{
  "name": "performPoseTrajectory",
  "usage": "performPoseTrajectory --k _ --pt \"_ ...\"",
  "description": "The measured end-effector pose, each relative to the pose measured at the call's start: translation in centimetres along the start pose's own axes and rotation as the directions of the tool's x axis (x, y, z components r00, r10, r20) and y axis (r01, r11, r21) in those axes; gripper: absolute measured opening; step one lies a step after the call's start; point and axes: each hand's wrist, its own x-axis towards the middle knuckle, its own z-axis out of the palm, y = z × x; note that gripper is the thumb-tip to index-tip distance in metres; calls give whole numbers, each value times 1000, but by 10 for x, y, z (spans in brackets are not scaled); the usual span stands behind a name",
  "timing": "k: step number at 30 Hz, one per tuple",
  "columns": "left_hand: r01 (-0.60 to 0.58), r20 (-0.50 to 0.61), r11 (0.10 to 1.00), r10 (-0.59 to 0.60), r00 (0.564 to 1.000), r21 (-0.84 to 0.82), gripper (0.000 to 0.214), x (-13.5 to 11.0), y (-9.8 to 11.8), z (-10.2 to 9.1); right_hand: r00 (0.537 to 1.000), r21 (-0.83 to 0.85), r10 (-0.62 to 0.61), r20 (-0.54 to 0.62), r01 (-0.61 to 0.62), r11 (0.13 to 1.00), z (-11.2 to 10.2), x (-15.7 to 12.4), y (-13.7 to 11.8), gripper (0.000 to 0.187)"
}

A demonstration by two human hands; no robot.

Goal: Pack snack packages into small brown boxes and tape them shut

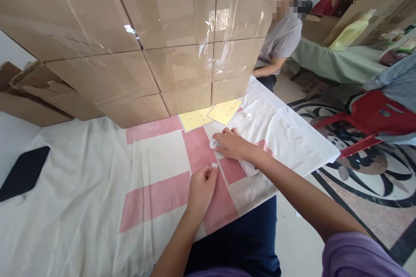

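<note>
In the head view, a small white patterned piece [214, 165] is pinched between the thumb and finger of the left hand [200, 184], over a pink-and-white cloth [165, 160]. A small white roll [213, 143] is gripped at its side by the fingers of the right hand [231, 143], near the piece. Two overlapping yellow sheets [196, 119] are seen beyond the roll, backed by stacked cardboard boxes [185, 73]. A person in a grey shirt [287, 37] is partly hidden by the stack.

A purple short-sleeved top [360, 254] is worn with dark navy-blue trousers [240, 233].
</note>
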Motion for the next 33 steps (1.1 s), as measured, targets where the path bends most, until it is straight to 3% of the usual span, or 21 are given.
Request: performPoseTrajectory --k 3,6,8,11,13,15,19,21,23,25,27,30,33 --pt "-14 11 993 13 1000 121 40 0 -1 -4 1000 -85 18 11 -17 996 3 -1 3 28" --pt "-14 2 944 14 1000 331 41 -3 2 -4 991 -19 116 -73 -118 993 -1 -6 30 35" --pt "-14 -9 884 20 1000 467 39 -7 5 -2 937 54 297 -185 -292 955 -7 -9 62 37" --pt "-28 -2 815 36 999 579 36 -11 5 1 800 131 520 -300 -505 853 -17 -12 114 40" --pt "-26 9 802 26 1000 596 35 -13 4 2 772 166 552 -314 -528 833 -21 -12 137 38" --pt "-22 7 803 23 1000 596 35 -14 2 3 783 207 536 -315 -494 844 -23 -9 143 33" --pt "-25 -18 809 45 999 587 37 -14 -3 3 870 291 396 -293 -313 904 -22 -8 106 30" --pt "-36 -29 798 67 997 602 37 -13 -7 4 946 361 233 -224 -141 922 -20 -11 74 28" --pt "-56 -38 777 102 994 627 36 -12 -11 6 994 448 50 -94 -3 894 -19 -15 44 28" --pt "-73 -44 756 133 990 650 34 -12 -16 7 996 486 -61 60 24 873 -18 -16 23 29" --pt "-89 -45 743 158 986 663 33 -12 -20 8 987 420 -62 147 -5 907 -17 -14 13 29" --pt "-100 -41 748 168 985 656 32 -11 -23 7 989 279 -45 143 3 960 -16 -6 10 32" --pt "-102 -34 764 160 987 637 30 -12 -23 6 990 284 -60 124 22 959 -13 1 10 32"
